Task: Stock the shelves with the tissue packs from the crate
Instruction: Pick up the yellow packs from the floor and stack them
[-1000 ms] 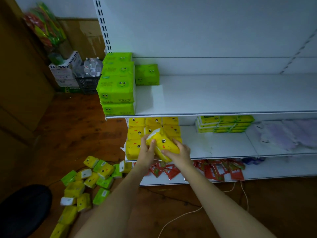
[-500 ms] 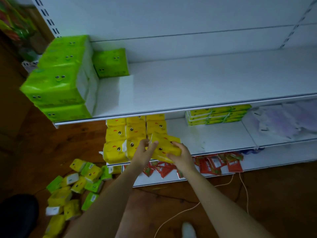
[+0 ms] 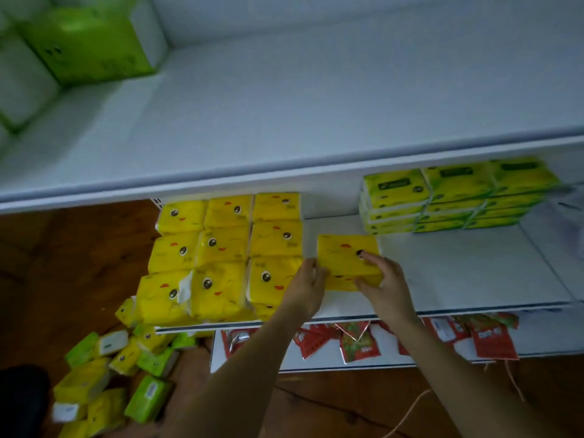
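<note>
A yellow tissue pack (image 3: 344, 254) with a cartoon face lies on the white middle shelf (image 3: 458, 273), just right of a block of several like yellow packs (image 3: 221, 248). My left hand (image 3: 305, 287) grips its left end and my right hand (image 3: 384, 284) presses on its right front corner. Both hands are on the pack. More yellow and green packs (image 3: 117, 374) lie heaped on the floor at lower left. No crate is in view.
Large green tissue bundles (image 3: 85, 42) stand at the left of the upper shelf (image 3: 316, 90). Stacked yellow-green packs (image 3: 448, 197) sit at the back right of the middle shelf. Red sachets (image 3: 357, 343) lie on the bottom shelf. A cord (image 3: 407, 415) runs over the wooden floor.
I have leaned in closer to the shelves. Both hands carried the yellow pack forward and right, and it now rests flat on the middle shelf beside the stacked yellow packs.
</note>
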